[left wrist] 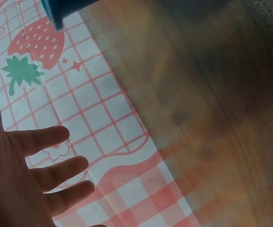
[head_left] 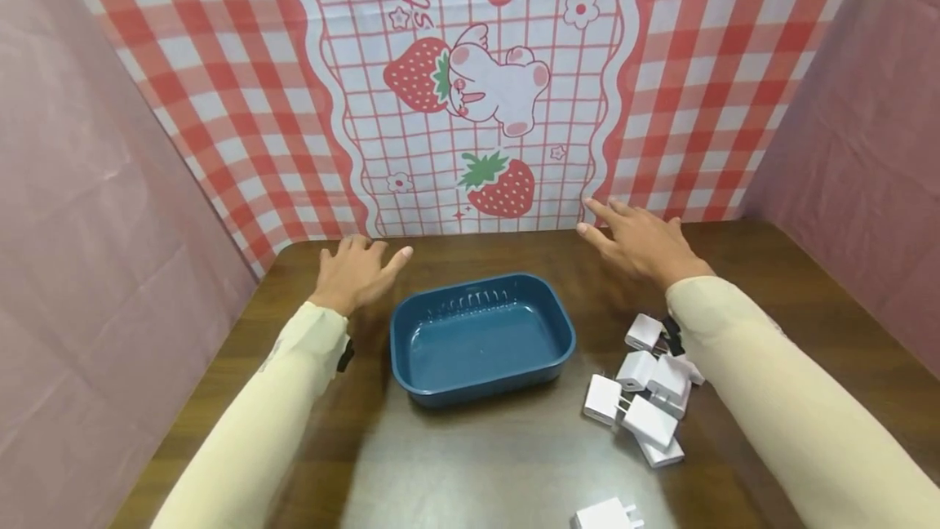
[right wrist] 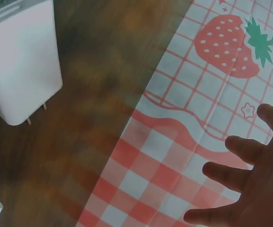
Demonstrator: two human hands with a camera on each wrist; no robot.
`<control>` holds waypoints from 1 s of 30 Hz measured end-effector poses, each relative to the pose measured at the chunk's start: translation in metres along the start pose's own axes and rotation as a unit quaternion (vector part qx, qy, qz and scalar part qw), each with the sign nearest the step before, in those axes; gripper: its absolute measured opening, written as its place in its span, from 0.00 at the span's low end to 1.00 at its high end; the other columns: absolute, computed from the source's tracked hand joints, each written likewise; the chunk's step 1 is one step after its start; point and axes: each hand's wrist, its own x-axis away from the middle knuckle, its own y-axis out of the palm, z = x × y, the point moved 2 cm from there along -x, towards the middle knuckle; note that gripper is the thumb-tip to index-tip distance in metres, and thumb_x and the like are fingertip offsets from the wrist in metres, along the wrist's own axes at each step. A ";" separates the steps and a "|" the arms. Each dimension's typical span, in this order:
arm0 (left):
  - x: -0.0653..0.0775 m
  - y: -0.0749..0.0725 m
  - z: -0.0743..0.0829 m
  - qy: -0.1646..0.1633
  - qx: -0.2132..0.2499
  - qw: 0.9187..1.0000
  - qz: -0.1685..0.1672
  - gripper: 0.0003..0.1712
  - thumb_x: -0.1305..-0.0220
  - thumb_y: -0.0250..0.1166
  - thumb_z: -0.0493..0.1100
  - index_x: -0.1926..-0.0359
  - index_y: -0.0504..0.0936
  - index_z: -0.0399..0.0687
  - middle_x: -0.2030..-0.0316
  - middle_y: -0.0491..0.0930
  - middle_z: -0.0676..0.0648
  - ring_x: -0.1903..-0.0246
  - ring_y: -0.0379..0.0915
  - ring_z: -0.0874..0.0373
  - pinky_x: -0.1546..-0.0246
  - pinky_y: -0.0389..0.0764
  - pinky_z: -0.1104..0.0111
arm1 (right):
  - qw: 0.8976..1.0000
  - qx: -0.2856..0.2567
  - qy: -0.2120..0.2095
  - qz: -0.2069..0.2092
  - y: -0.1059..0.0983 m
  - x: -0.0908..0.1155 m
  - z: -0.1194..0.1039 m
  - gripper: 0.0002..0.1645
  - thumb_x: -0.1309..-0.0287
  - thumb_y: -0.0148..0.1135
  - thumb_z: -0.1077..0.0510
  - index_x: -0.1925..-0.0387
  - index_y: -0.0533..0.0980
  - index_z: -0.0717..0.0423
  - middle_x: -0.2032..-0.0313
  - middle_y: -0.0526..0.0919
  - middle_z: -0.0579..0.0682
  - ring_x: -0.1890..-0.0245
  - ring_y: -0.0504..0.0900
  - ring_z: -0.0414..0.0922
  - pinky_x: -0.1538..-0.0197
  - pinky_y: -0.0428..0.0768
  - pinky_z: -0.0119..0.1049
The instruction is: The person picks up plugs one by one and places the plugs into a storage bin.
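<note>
**Fingers [right wrist: 226,176] spread beside a blue tray [head_left: 481,347]**

Left hand [head_left: 356,274] at the tray's ten o'clock, right hand [head_left: 640,245] at two. The tray's long axis runs roughly nine to three. On the bench [head_left: 470,464], white chargers [head_left: 649,421] cluster near four; a lone charger [head_left: 602,516] at five points prongs to three. Cloth [head_left: 507,92] at twelve reads "stra", sideways.

One white charger [head_left: 604,515] is cut off by the head view's bottom edge.
</note>
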 end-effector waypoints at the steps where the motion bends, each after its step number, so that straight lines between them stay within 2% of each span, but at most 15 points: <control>1: 0.001 0.001 -0.001 0.000 0.002 1.000 -0.001 0.53 0.33 0.31 0.79 0.30 0.71 0.44 0.34 0.67 0.34 0.34 0.59 0.37 0.41 0.57 0.33 | 1.000 0.000 0.000 0.001 0.001 0.002 -0.001 0.47 0.35 0.37 0.22 0.21 0.48 0.33 0.23 0.52 0.60 0.27 0.52 0.69 0.40 0.44 0.81; 4: 0.003 0.003 -0.002 0.001 0.001 1.000 0.002 0.53 0.33 0.31 0.79 0.32 0.74 0.43 0.35 0.69 0.35 0.36 0.63 0.37 0.43 0.62 0.35 | 1.000 0.003 -0.005 0.008 0.004 0.006 -0.002 0.47 0.35 0.36 0.22 0.21 0.49 0.34 0.24 0.53 0.60 0.29 0.54 0.69 0.39 0.47 0.80; 7: 0.006 0.007 -0.002 0.005 0.000 1.000 0.008 0.54 0.33 0.30 0.79 0.34 0.76 0.43 0.38 0.73 0.36 0.38 0.67 0.38 0.44 0.66 0.37 | 1.000 0.002 -0.007 0.014 0.009 0.011 -0.003 0.46 0.34 0.36 0.23 0.21 0.50 0.35 0.24 0.54 0.59 0.29 0.56 0.69 0.39 0.46 0.80; 12: 0.015 0.012 -0.002 0.016 0.002 1.000 0.005 0.53 0.33 0.30 0.79 0.36 0.77 0.44 0.40 0.76 0.37 0.41 0.70 0.39 0.45 0.69 0.39 | 0.999 0.012 -0.008 0.029 0.018 0.018 -0.006 0.46 0.33 0.37 0.24 0.21 0.54 0.40 0.26 0.60 0.61 0.31 0.62 0.69 0.39 0.44 0.80; 20: 0.026 0.018 -0.006 0.014 0.027 1.000 0.002 0.52 0.31 0.31 0.77 0.36 0.78 0.42 0.40 0.76 0.37 0.41 0.72 0.39 0.47 0.72 0.40 | 0.998 0.037 -0.025 0.032 0.025 0.026 -0.008 0.44 0.30 0.39 0.27 0.23 0.58 0.44 0.32 0.70 0.61 0.37 0.72 0.65 0.41 0.61 0.74; 25: 0.034 0.022 -0.006 0.005 0.051 0.999 -0.002 0.52 0.32 0.30 0.78 0.37 0.78 0.45 0.39 0.77 0.40 0.41 0.73 0.41 0.49 0.75 0.40 | 0.997 0.054 -0.040 0.030 0.023 0.029 -0.010 0.45 0.31 0.37 0.26 0.23 0.58 0.46 0.38 0.76 0.63 0.45 0.79 0.63 0.51 0.74 0.63; 27: 0.037 0.023 -0.004 0.005 0.058 0.998 -0.002 0.49 0.30 0.33 0.77 0.37 0.79 0.45 0.39 0.77 0.40 0.41 0.74 0.41 0.49 0.75 0.40 | 0.997 0.058 -0.042 0.027 0.022 0.031 -0.011 0.46 0.31 0.36 0.25 0.23 0.59 0.46 0.40 0.78 0.63 0.48 0.81 0.61 0.55 0.77 0.59; 30: 0.043 0.024 -0.001 0.005 0.074 0.997 0.000 0.45 0.28 0.37 0.74 0.38 0.79 0.45 0.41 0.79 0.41 0.44 0.76 0.42 0.50 0.76 0.41 | 0.997 0.057 -0.042 0.017 0.020 0.036 -0.013 0.47 0.32 0.35 0.24 0.25 0.62 0.48 0.41 0.79 0.62 0.49 0.82 0.60 0.57 0.78 0.60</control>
